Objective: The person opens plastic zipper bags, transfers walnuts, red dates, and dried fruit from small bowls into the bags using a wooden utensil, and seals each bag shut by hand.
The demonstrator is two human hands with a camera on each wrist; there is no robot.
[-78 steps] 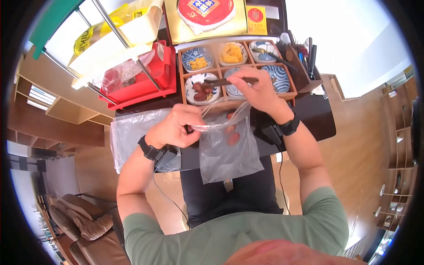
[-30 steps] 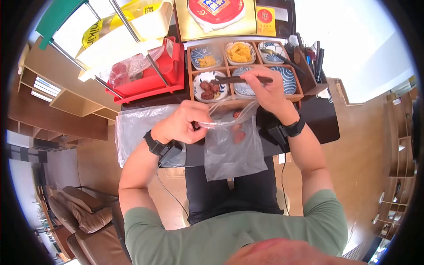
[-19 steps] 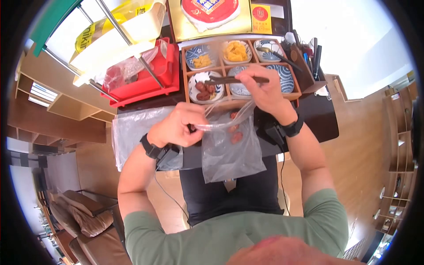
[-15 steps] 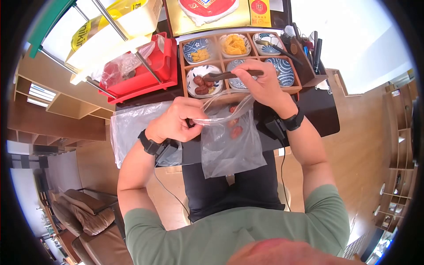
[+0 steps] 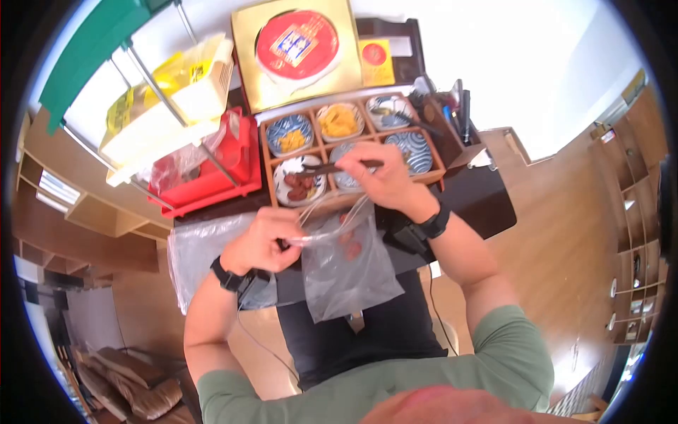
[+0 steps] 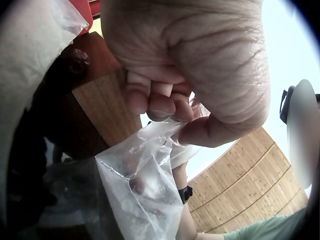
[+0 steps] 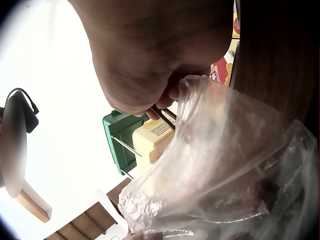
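While your left hand [image 5: 261,240] pinches a bag [image 5: 328,286] already holding dates [image 5: 352,249], your right hand [image 5: 381,178] grips tongs [image 5: 323,169] at the near-left corner of the tray [image 5: 269,177].

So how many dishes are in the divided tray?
6, one per tray compartment: far left, far middle and far right; near left, near middle and near right. The right hand partly hides the near middle dish.

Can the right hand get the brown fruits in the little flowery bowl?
Probably yes: the right hand holds a dark tool whose far end is over the bowl, and nothing seems to block the brown fruits.
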